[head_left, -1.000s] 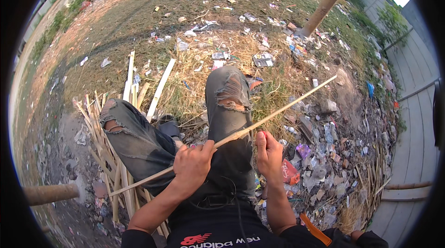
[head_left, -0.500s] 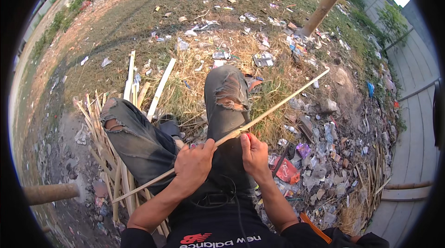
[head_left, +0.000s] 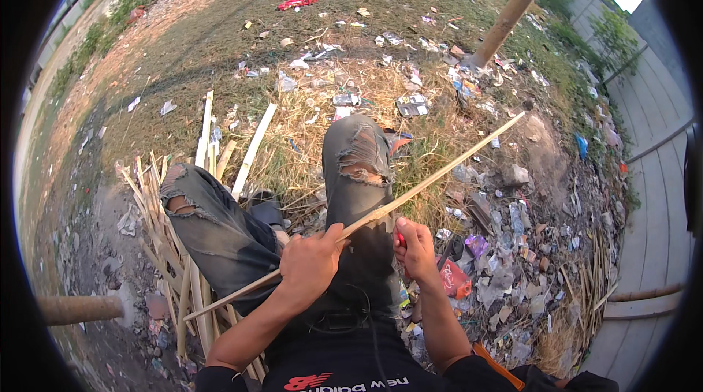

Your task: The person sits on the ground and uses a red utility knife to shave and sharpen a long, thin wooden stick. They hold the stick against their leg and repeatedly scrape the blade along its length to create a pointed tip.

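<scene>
A long, pale bamboo strip (head_left: 447, 169) slants across my lap, its far end up to the right and its near end by my left forearm. My left hand (head_left: 310, 264) is closed round it near the middle, over my thigh. Just below the strip and apart from it, my right hand (head_left: 416, 249) is closed on a small red-handled tool (head_left: 400, 239). Only a bit of red shows between the fingers; its blade or tip cannot be made out. My torn dark jeans (head_left: 355, 205) lie under the strip.
Several bamboo strips (head_left: 253, 147) lie in a bundle beside my left leg. Scattered litter, with a red plastic packet (head_left: 454, 278), covers the ground at right. A wooden post (head_left: 512, 15) stands ahead, a pole (head_left: 80, 308) at left, a panel wall (head_left: 652, 180) far right.
My right hand has come away from the bamboo strip, moving slightly right and down with the red-handled tool. The left hand keeps its hold, and the strip has shifted slightly right.
</scene>
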A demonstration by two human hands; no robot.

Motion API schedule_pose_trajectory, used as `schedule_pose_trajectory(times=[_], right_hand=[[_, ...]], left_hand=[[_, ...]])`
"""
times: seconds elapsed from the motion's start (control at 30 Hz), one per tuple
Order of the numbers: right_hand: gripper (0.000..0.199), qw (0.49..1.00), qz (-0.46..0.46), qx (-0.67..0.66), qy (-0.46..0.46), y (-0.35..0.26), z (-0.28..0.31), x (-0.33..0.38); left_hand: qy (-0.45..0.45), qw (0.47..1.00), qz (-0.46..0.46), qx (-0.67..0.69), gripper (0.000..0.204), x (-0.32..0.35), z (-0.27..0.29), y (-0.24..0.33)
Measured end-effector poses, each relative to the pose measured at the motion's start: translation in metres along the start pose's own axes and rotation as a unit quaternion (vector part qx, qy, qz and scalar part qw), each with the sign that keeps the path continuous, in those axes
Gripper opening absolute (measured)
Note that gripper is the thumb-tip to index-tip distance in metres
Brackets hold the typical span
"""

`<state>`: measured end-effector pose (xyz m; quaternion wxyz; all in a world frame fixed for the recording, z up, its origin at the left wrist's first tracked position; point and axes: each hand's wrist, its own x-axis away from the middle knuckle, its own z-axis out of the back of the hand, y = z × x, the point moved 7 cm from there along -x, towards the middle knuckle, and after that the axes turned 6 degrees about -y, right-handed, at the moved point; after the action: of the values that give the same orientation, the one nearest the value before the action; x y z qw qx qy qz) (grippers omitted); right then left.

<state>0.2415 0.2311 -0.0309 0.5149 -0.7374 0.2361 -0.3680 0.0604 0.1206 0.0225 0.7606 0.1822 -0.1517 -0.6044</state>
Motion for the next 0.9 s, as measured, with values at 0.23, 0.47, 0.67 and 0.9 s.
schedule_pose_trajectory(times=[0.23,0.47,0.67,0.9], right_hand=[[0.044,0.922,0.128,0.326,0.166,-0.044,0.003,0.002],[0.045,0.907,0.165,0.346,0.174,-0.041,0.009,-0.012],[0.044,0.905,0.18,0.35,0.163,-0.042,-0.004,-0.019],[0.046,0.919,0.157,0.343,0.116,-0.026,-0.014,-0.019]], left_hand=[[0.024,1.0,-0.003,0.016,0.022,0.007,0.0,-0.011],[-0.021,0.999,0.023,0.036,0.027,0.001,0.007,-0.008],[-0.051,0.998,0.024,0.017,0.028,-0.001,0.009,-0.01],[-0.077,0.996,0.038,0.023,0.029,-0.004,0.008,-0.012]])
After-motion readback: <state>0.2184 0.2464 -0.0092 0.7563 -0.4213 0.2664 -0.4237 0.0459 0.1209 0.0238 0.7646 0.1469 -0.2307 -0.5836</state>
